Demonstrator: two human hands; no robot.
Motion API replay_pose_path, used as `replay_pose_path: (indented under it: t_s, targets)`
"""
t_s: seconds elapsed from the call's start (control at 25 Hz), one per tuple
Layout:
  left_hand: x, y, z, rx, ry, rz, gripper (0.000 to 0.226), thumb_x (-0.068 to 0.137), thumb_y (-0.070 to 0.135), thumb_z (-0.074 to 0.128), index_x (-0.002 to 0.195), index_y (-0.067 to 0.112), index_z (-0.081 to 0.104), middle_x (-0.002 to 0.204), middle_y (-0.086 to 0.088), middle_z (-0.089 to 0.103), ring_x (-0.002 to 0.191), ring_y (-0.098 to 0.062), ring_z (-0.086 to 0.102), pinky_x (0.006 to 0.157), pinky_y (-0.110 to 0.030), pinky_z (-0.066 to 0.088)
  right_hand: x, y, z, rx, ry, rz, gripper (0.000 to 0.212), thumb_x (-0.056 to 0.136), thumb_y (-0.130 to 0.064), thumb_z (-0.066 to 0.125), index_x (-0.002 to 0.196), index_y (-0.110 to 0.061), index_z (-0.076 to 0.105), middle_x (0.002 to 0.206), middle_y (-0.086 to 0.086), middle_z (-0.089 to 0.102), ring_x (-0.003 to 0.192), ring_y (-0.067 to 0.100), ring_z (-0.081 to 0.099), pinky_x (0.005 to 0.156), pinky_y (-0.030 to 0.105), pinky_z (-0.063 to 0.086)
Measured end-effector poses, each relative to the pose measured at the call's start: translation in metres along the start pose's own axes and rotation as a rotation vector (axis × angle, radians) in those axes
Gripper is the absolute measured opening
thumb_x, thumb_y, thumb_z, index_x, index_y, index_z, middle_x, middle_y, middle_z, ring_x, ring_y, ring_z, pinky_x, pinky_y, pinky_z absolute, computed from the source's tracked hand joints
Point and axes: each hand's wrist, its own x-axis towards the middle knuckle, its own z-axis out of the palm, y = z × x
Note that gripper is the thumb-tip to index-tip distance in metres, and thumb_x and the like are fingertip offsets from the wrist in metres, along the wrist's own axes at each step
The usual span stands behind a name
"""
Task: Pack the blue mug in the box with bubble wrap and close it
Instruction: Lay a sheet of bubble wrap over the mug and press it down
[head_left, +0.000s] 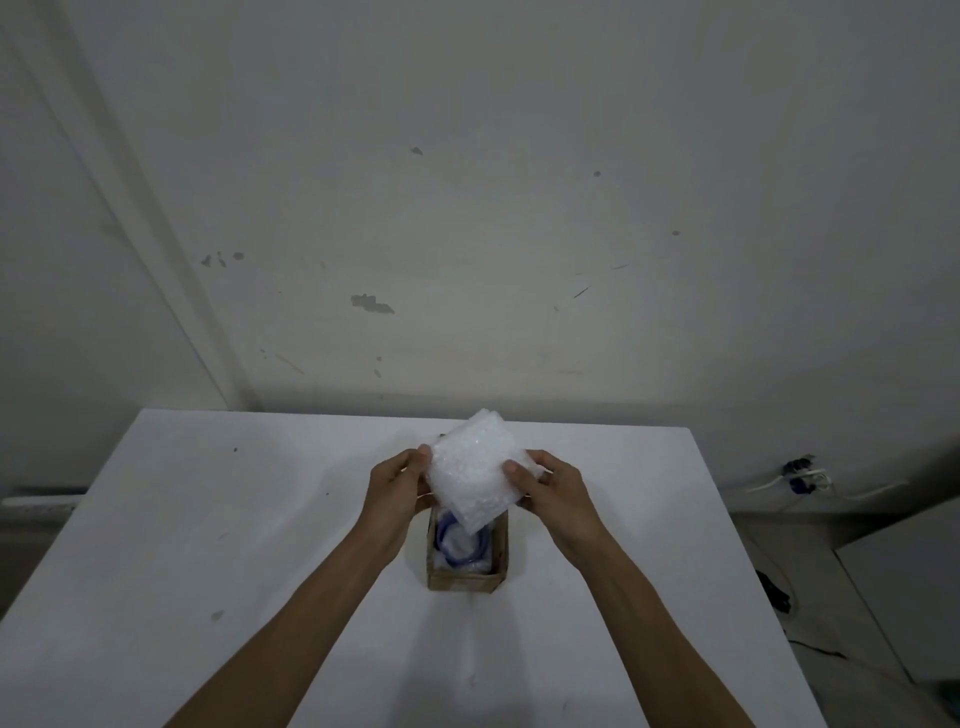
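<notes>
White tabletop (208, 597) fills the near ground, marked with a few small dark specks, and two bare forearms reach across it from the lower edge. Between them stands the small brown cardboard box (466, 576), open at the top, upright on the table. Inside it lies the blue mug (458, 540), only its rim and part of its wall showing, with pale wrapping around it; its handle cannot be made out. Just above the box's far half, a folded pad of clear bubble wrap (472, 470) is held tilted, its lower corner dipping into the opening and hiding the far side of the mug and box. The left hand (397, 486) grips the pad's left edge, fingers curled behind and thumb in front. The right hand (550, 488) clasps the right edge likewise, thumb pressed on the front face. Beyond the table rises a scuffed off-white wall (467, 208). To the right, near the floor, white cables (800, 480) run along the wall.
</notes>
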Motion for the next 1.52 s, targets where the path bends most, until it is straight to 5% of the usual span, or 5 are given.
replay_pose_path:
  t_s: [0.36,0.6,0.84,1.2,1.52]
  targets:
    - [0.007,0.001,-0.001,0.473,-0.136,0.008,0.030,0.085,0.041,0.071,0.095,0.013,0.068,0.098,-0.003,0.073,0.092,-0.023,0.068,0.077,-0.039,0.058,0.012,-0.005,-0.007,-0.351,-0.161,-0.105,0.018,0.092,-0.022,0.070,0.107,-0.012,0.069,0.102,0.003,0.074,0.092,0.019,0.072,0.080,0.030,0.060]
    - [0.004,-0.004,0.010,-0.012,-0.075,-0.123,0.024,0.082,0.013,0.076,0.103,0.004,0.072,0.104,-0.010,0.075,0.095,-0.027,0.071,0.070,-0.034,0.062,0.018,0.004,0.003,-0.093,-0.116,0.079,0.041,0.089,-0.037,0.073,0.125,-0.021,0.062,0.120,-0.001,0.071,0.107,0.017,0.070,0.090,0.039,0.059]
    - [0.018,-0.018,0.010,0.027,-0.047,-0.171,0.028,0.090,0.028,0.067,0.109,0.008,0.071,0.105,-0.009,0.074,0.096,-0.028,0.070,0.076,-0.041,0.061,0.025,0.014,0.004,-0.133,-0.087,0.140,0.038,0.088,-0.032,0.074,0.122,-0.016,0.068,0.115,0.000,0.073,0.104,0.019,0.070,0.082,0.034,0.061]
    - [0.051,-0.079,-0.010,0.857,0.034,0.125,0.036,0.087,0.047,0.065,0.070,0.016,0.061,0.068,0.001,0.065,0.065,-0.020,0.063,0.057,-0.031,0.050,0.043,0.072,0.012,-0.773,-0.011,0.269,0.041,0.083,-0.049,0.071,0.117,-0.025,0.071,0.113,-0.004,0.071,0.103,0.020,0.067,0.093,0.040,0.053]
    - [0.076,-0.109,-0.012,1.576,-0.130,0.590,0.031,0.066,0.030,0.085,0.086,0.016,0.066,0.074,-0.001,0.067,0.078,-0.021,0.059,0.040,-0.026,0.047,0.057,0.113,0.038,-1.388,0.164,0.074,0.019,0.077,-0.041,0.070,0.088,-0.026,0.067,0.090,-0.001,0.060,0.091,0.022,0.056,0.079,0.041,0.035]
